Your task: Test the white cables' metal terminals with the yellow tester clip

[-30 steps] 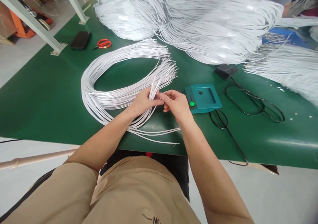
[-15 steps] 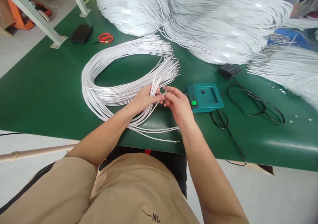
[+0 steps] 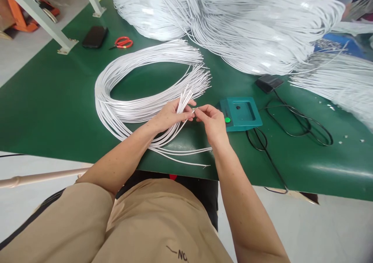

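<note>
My left hand [image 3: 171,115] is closed around a small bunch of white cables [image 3: 183,102], whose ends stick up past the fingers. One cable end is pinched between its thumb and forefinger. My right hand [image 3: 212,122] meets it there, with thumb and forefinger pinching the tip of that cable. Behind the hands lies a large looped bundle of white cables [image 3: 101,86], its cut ends pointing right. A few loose cable ends [image 3: 186,163] lie near the table's front edge. Just right of my right hand stands a teal machine [image 3: 242,114] with a green button.
Big heaps of white cable [image 3: 250,26] fill the back of the green table [image 3: 43,111]. Red-handled scissors [image 3: 123,42] and a black case [image 3: 94,37] lie at the back left. A black pedal [image 3: 269,83] and its cord sit right of the machine. White scraps dot the right side.
My right thumb and forefinger have closed onto the cable tip, and the other fingers have curled in. The left hand keeps its hold on the bunch.
</note>
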The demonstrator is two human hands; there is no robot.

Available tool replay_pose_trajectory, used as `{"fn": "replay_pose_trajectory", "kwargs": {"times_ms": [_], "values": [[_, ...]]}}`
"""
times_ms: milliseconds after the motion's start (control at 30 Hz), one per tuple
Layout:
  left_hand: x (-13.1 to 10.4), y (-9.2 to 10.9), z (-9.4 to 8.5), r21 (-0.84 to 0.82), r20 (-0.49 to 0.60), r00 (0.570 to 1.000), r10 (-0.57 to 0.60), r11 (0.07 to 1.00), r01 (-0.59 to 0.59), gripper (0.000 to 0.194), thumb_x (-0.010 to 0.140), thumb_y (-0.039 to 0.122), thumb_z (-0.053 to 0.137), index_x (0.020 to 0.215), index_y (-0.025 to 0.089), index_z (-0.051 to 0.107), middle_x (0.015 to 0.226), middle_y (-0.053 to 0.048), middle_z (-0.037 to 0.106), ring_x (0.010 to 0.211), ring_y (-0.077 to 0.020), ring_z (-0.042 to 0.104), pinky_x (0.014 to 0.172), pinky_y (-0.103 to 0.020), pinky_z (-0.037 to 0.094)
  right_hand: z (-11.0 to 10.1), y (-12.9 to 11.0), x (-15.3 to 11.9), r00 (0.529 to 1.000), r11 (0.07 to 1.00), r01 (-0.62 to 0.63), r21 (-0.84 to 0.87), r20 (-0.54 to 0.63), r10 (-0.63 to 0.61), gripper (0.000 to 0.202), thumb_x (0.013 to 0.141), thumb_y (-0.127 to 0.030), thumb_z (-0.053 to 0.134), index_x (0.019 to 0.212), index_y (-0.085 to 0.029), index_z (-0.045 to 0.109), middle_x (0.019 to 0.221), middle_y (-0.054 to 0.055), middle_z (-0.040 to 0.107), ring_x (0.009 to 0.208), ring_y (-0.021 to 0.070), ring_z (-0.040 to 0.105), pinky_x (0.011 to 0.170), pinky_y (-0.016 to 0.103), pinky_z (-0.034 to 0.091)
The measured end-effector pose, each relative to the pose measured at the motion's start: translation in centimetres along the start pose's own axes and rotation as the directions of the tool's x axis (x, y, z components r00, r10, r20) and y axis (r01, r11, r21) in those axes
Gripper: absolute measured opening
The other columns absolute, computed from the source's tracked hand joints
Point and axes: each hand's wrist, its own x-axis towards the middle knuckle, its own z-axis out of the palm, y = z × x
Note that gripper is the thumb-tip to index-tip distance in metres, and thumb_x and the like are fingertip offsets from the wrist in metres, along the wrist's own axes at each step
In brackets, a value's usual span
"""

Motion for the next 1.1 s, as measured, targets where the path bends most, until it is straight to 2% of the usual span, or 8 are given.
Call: {"fn": "replay_pose_trajectory", "kwargs": {"times_ms": [100,333,467,600,667,733,867,1100], "values": [[-0.1,0.2,0.1,0.040,0.018,1.000,-0.006,0.999,0.005,0.048,0.077,0.031,0.072,0.122,0.017,0.060,0.080,0.000,0.062,0.077,-0.0132,0.063,0.068,-0.024,0.048,0.1,0.1,0.1,0.997,0.994,-0.077,0.071,0.030,0.075,0.011,0.067,-0.028,0.067,0.068,-0.017,0.065,0.066,-0.002,0.063,0.062,0.0098,0.053,0.064,0.024,0.045],[-0.2,0.3,0.2,0.079,0.080,0.997,-0.018,0.997,0.011,0.037,0.078,0.032,0.070,0.112,0.016,0.067,0.077,-0.001,0.060,0.074,-0.0128,0.061,0.067,-0.024,0.048,-0.3,-0.6,0.2,0.957,0.955,-0.284,0.085,0.081,0.277,0.009,0.065,-0.025,0.061,0.059,-0.018,0.056,0.053,-0.007,0.045,0.044,0.0064,0.033,0.049,0.025,0.044],[-0.1,0.0,-0.1,0.056,0.068,0.997,-0.024,0.998,0.020,0.039,0.078,0.031,0.071,0.114,0.016,0.065,0.077,-0.001,0.061,0.073,-0.0125,0.061,0.065,-0.023,0.048,-0.4,-0.4,0.0,0.994,0.993,-0.111,0.034,0.011,0.111,0.021,0.074,-0.037,0.062,0.085,-0.020,0.067,0.068,-0.004,0.059,0.057,0.0092,0.049,0.061,0.025,0.047],[0.0,-0.2,0.0,-0.066,0.049,0.995,-0.082,0.994,0.085,0.042,0.074,0.029,0.076,0.112,0.015,0.065,0.074,-0.001,0.063,0.072,-0.0122,0.063,0.064,-0.023,0.048,-0.4,0.6,-0.1,0.995,0.965,0.076,-0.251,0.088,-0.055,0.015,0.079,-0.034,0.061,0.077,-0.019,0.064,0.069,-0.002,0.063,0.067,0.0128,0.056,0.071,0.027,0.045],[0.1,-0.3,0.2,-0.162,0.022,0.986,-0.164,0.973,0.165,0.045,0.070,0.026,0.079,0.111,0.015,0.066,0.076,-0.001,0.064,0.070,-0.0113,0.063,0.063,-0.023,0.047,-0.5,1.1,-0.2,0.971,0.853,0.236,-0.465,0.081,-0.224,0.016,0.085,-0.030,0.054,0.074,-0.020,0.061,0.073,0.001,0.063,0.071,0.0151,0.056,0.072,0.029,0.044],[0.2,-0.3,0.3,-0.233,0.006,0.973,-0.232,0.946,0.228,0.044,0.066,0.023,0.082,0.106,0.014,0.067,0.075,-0.001,0.063,0.068,-0.0101,0.063,0.061,-0.022,0.046,-0.7,1.3,-0.2,0.896,0.595,0.407,-0.693,0.176,-0.409,0.024,0.092,-0.027,0.044,0.075,-0.019,0.061,0.079,0.005,0.063,0.077,0.0181,0.055,0.074,0.031,0.041],[0.5,-0.6,0.4,-0.254,-0.040,0.966,-0.256,0.937,0.238,0.042,0.063,0.017,0.081,0.103,0.012,0.069,0.068,0.002,0.060,0.063,-0.0090,0.062,0.061,-0.022,0.046,-1.9,0.6,0.3,0.786,0.108,0.492,-0.864,0.388,-0.481,0.028,0.095,-0.026,0.039,0.088,-0.018,0.064,0.088,0.011,0.064,0.086,0.0246,0.054,0.078,0.037,0.037],[1.0,-1.7,0.0,-0.037,-0.126,0.977,-0.173,0.985,0.170,0.044,0.070,0.024,0.077,0.112,0.016,0.067,0.077,-0.001,0.066,0.072,-0.0136,0.067,0.067,-0.025,0.050,-4.1,-0.9,2.9,0.856,-0.005,0.464,-0.886,0.450,-0.256,0.013,0.084,-0.013,0.052,0.086,-0.016,0.065,0.082,0.010,0.070,0.081,0.0248,0.057,0.089,0.041,0.034]]}}
